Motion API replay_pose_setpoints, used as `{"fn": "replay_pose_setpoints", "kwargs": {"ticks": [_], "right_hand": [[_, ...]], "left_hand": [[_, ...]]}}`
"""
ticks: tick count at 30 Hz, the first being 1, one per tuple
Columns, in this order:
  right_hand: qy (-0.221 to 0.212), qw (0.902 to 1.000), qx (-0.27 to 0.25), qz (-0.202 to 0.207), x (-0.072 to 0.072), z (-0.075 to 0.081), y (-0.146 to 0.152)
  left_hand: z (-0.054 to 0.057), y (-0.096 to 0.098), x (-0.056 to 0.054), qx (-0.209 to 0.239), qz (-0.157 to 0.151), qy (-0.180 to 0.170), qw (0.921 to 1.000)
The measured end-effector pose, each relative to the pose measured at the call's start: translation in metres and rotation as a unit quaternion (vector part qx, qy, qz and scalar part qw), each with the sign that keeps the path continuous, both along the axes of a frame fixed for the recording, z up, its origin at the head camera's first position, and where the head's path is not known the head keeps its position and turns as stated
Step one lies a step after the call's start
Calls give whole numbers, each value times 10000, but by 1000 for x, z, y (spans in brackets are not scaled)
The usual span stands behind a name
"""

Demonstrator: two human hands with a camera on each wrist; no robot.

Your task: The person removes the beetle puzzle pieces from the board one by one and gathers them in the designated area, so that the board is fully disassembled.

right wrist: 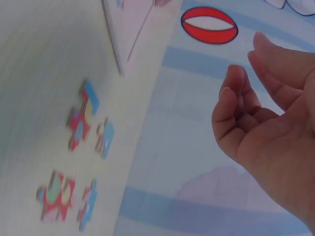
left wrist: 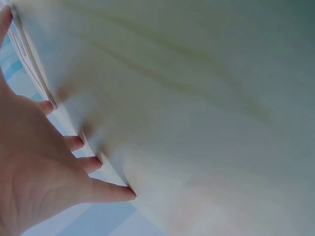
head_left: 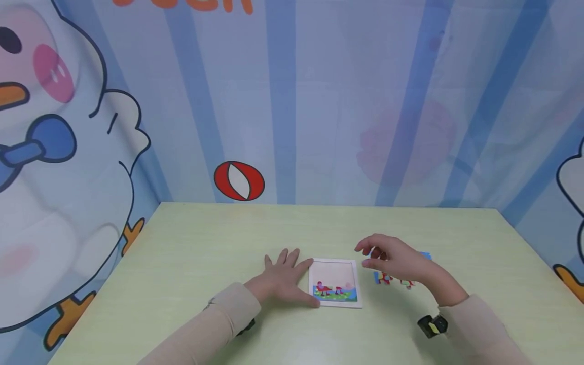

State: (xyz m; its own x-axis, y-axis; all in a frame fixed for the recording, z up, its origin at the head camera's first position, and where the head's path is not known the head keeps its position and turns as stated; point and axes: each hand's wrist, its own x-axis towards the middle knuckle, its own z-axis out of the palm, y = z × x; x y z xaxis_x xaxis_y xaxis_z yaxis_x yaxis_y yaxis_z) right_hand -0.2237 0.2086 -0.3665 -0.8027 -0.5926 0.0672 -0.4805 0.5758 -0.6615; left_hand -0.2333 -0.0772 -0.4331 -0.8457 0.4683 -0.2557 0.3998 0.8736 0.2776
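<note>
A white-rimmed jigsaw tray lies flat on the table. Its lower part bears a joined strip of picture in green, blue and red; the upper part shows a pale backing. My left hand is spread, with thumb and index finger touching the tray's left side; the left wrist view shows its fingertips down on the tabletop. Raised above loose jigsaw pieces to the right of the tray, my right hand has loosely bent fingers and nothing between them. It partly hides those pieces in the head view.
The pale wooden table ends at a blue striped cloth backdrop with a printed red and white ball. A small dark device is at the right wrist, beside the cuff.
</note>
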Motion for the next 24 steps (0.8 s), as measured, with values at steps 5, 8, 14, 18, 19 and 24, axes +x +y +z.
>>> {"fn": "replay_pose_setpoints", "kwargs": {"ticks": [5, 8, 14, 18, 19, 24], "right_hand": [[-52, 9998, 90, 142, -3, -6, -24], [-185, 9995, 113, 232, -3, -11, -36], [-458, 9980, 239, 367, -6, -20, -54], [-519, 9972, 325, 428, -8, -27, -64], [-519, 9970, 334, 460, -8, -28, -66], [-659, 9958, 329, 548, -5, -33, -75]], "left_hand": [[-2, 1, -1, -81, 16, 46, 10000], [-3, 1, -2, -90, 26, 44, 9999], [-2, 1, -2, -99, 6, 54, 9999], [0, 1, -2, -80, -9, 61, 9999], [0, 1, -1, -88, -12, 62, 9999], [0, 0, -1, -129, -57, 46, 9999]]}}
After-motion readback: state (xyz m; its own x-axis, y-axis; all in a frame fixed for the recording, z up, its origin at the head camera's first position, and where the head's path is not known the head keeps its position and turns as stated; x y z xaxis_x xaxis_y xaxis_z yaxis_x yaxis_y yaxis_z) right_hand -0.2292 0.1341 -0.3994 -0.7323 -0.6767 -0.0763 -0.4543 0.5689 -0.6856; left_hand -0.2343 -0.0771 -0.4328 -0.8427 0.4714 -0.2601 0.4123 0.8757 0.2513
